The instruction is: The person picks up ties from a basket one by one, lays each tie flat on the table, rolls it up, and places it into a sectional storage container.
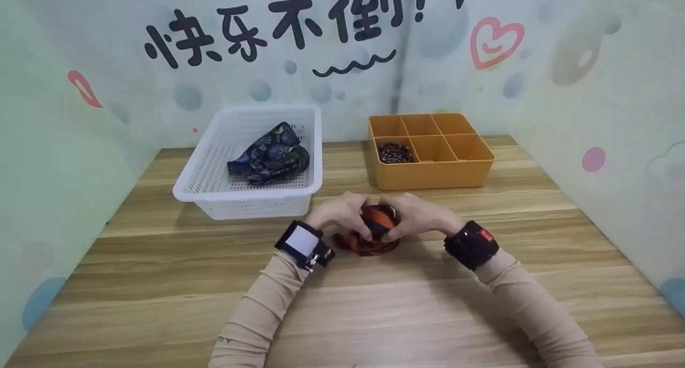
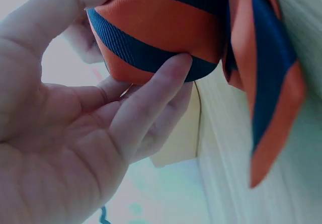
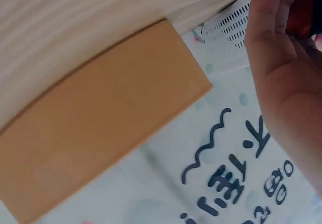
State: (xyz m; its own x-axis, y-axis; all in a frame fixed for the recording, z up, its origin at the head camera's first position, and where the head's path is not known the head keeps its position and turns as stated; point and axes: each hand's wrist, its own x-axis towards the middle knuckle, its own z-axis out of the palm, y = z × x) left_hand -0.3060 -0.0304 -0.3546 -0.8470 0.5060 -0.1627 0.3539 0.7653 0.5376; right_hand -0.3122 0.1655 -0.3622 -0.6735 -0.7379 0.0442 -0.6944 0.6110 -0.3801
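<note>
An orange and navy striped necktie (image 1: pixel 381 217), wound into a roll, is held between both hands near the middle of the table. My left hand (image 1: pixel 345 214) grips the roll from the left, its fingers curved along the striped side in the left wrist view. From the other side my right hand (image 1: pixel 415 216) holds it with thumb and fingers. The tie's pointed end (image 2: pixel 274 83) hangs loose beside the roll. In the right wrist view, the right hand (image 3: pixel 284 68) hides most of the tie.
A white perforated basket (image 1: pixel 249 197) at the back left holds a dark blue patterned necktie (image 1: pixel 273 154). At the back right stands an orange box (image 1: pixel 436 176) with several compartments; a rolled dark necktie (image 1: pixel 395 153) sits in its front left one. Walls border the wooden table (image 1: pixel 374 314).
</note>
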